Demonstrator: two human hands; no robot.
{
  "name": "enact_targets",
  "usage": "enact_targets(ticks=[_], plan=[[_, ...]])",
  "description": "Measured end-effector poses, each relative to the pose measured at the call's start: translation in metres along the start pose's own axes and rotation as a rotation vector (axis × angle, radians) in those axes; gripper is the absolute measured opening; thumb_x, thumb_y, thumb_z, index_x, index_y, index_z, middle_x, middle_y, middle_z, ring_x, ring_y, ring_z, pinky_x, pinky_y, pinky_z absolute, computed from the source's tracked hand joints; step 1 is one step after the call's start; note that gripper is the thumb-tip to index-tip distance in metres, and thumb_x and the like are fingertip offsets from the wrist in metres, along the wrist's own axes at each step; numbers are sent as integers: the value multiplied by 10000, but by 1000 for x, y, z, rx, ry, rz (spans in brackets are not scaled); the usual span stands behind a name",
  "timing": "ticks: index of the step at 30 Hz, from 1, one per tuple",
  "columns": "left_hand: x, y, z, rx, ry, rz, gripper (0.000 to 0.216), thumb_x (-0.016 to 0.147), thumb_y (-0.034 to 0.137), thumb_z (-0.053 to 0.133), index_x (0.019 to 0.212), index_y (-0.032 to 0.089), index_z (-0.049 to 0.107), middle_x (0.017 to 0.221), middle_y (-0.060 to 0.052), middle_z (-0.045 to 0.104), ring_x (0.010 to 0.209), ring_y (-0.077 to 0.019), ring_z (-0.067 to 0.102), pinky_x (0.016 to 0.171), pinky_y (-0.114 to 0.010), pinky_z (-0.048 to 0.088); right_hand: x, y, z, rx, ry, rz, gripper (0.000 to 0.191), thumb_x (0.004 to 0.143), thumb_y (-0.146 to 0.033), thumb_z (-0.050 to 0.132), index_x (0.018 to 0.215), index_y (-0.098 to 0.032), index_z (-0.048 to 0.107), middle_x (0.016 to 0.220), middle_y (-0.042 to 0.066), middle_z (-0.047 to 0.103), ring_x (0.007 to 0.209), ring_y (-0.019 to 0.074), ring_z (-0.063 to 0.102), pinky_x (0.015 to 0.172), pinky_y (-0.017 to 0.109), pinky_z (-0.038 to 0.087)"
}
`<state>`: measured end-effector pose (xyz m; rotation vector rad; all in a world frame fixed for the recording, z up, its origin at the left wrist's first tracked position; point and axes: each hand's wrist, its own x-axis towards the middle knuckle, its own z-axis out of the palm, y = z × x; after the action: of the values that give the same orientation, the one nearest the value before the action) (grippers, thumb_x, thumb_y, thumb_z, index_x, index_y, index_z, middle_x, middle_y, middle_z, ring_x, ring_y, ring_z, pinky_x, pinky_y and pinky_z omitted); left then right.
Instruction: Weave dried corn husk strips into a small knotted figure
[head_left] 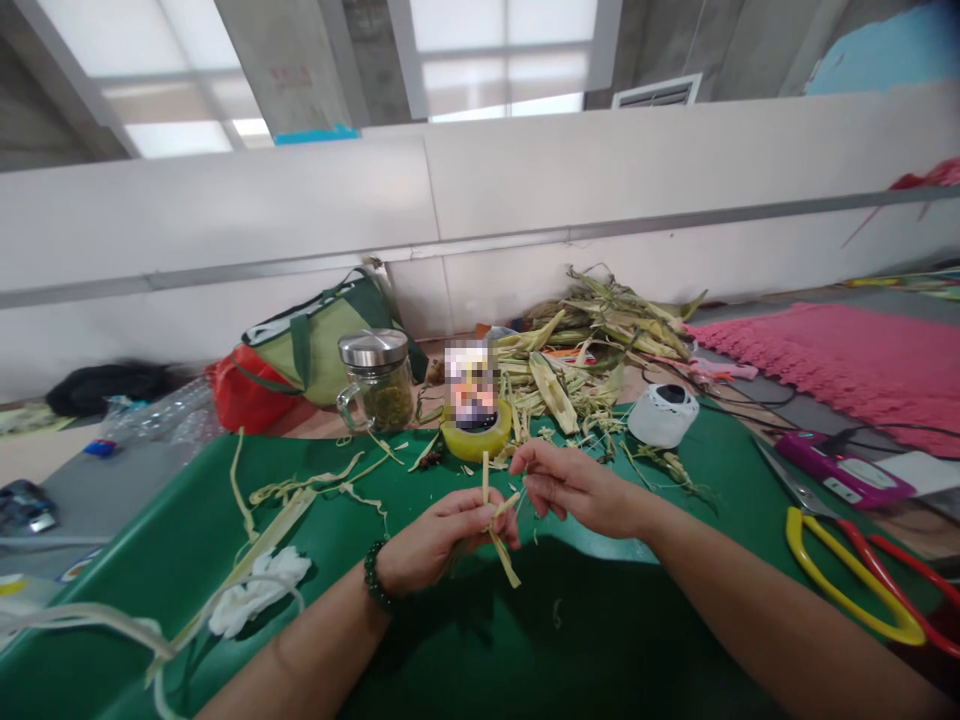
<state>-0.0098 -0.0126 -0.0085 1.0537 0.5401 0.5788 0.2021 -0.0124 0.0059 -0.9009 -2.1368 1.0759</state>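
My left hand pinches crossed strips of pale corn husk between thumb and fingers, above a green work surface. One strip stands upright, one slants right, and another hangs down. Just right of them is my right hand, its fingers loosely bent and apart, with nothing I can make out in them. A yellow roll of tape lies beyond the hands, with a pixelated item above it. Loose husk strips lie to the left, beside a crumpled white tissue.
A glass mug with a metal lid stands before a green bag. Dried husks are heaped at the back. On the right are a white roll, large scissors, a purple power strip and pink cloth.
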Motion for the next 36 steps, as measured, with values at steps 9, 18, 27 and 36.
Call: enact_targets(ticks=[9,18,27,36], plan=[[-4,14,-2,113,154,136,225,759,357,681,729,135,656,754,-37,576,760,-154,520,758,-276,418,2,8,-13,-395,82,-93,177,914,-246,450,817,-184,585,662,-8,588,572,109,514,564,209,367],[-4,20,-7,142,235,111,255,725,376,705,686,132,643,717,-22,554,702,-137,516,683,-249,432,4,21,-22,-577,385,-115,201,918,-248,468,810,-187,626,784,36,595,680,140,560,615,235,399],[-4,24,-6,110,356,113,260,658,392,749,685,144,673,741,-19,581,728,-140,545,669,-226,447,7,22,-24,-463,370,-81,169,893,-223,505,770,-171,608,775,33,565,683,139,538,618,245,403],[6,5,4,30,218,33,293,681,337,747,914,161,720,919,-73,677,881,-198,602,819,-294,438,12,6,1,-314,229,-203,184,902,-254,504,778,-170,611,871,70,585,777,165,572,684,285,458]])
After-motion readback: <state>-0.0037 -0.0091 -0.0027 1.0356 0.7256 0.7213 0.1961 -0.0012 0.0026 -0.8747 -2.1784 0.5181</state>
